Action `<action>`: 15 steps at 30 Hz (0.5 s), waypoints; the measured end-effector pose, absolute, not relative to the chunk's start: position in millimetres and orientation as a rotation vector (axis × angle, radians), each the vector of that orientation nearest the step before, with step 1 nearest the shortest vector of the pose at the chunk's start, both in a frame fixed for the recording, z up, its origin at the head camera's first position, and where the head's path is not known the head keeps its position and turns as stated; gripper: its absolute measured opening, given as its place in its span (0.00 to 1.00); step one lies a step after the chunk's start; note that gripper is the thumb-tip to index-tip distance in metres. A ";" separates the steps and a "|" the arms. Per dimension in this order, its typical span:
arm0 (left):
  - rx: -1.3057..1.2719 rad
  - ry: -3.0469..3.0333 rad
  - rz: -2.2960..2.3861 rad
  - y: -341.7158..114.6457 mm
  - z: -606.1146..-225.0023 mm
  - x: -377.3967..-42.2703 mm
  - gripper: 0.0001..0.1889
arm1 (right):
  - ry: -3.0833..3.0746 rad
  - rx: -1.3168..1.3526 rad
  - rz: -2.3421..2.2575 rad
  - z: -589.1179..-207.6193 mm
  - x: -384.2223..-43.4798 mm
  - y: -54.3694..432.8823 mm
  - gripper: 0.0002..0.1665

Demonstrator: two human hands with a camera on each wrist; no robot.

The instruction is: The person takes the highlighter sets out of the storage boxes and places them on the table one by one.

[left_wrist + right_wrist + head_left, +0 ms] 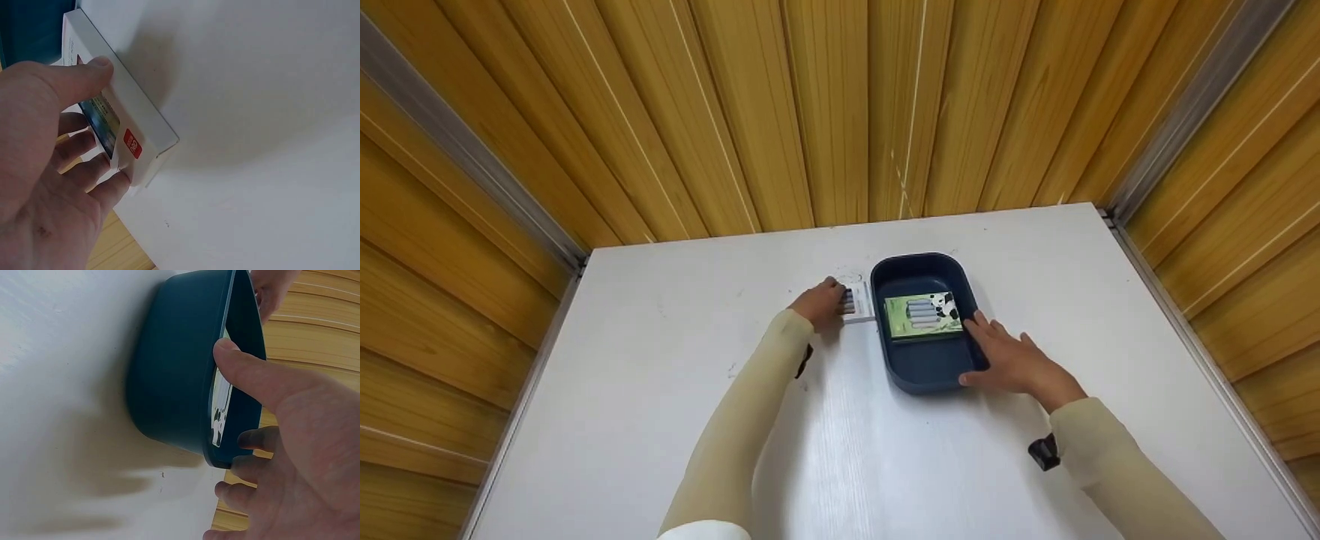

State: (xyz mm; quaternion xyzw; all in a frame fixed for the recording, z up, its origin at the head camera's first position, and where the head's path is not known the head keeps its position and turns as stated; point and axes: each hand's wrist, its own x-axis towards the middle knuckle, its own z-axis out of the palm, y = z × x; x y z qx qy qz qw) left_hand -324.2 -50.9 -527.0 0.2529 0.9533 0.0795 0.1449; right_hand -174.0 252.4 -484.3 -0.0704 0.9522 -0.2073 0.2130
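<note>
My left hand (819,304) holds a flat white box (862,303) by its left end, just left of a dark blue bin (928,367). In the left wrist view the white box (138,109) shows a window with a coloured picture and a small red label; my thumb lies over its edge, with the fingers at its other side. Inside the bin lies a green box (898,321) printed with a panda and pale sticks. At the bin's right side is my right hand (1012,361), its fingers spread and the thumb touching the rim.
The bin stands on a white table (660,390) with faint marks on it. Wood-patterned panels (825,112) rise behind the table and at both sides, with grey metal strips (1177,120) at the corners.
</note>
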 end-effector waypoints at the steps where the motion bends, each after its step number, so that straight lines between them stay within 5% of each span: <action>1: 0.713 2.740 0.230 -50.6 -527.2 -324.8 0.22 | 2.646 -0.196 -0.577 -484.5 -173.8 252.5 0.58; 8: 0.658 2.733 0.227 -50.6 -531.4 -328.3 0.27 | 2.658 -0.200 -0.575 -485.7 -173.7 252.4 0.58; 15: 0.710 2.750 0.241 -51.8 -534.1 -330.0 0.20 | 2.649 -0.209 -0.566 -484.3 -173.2 252.2 0.57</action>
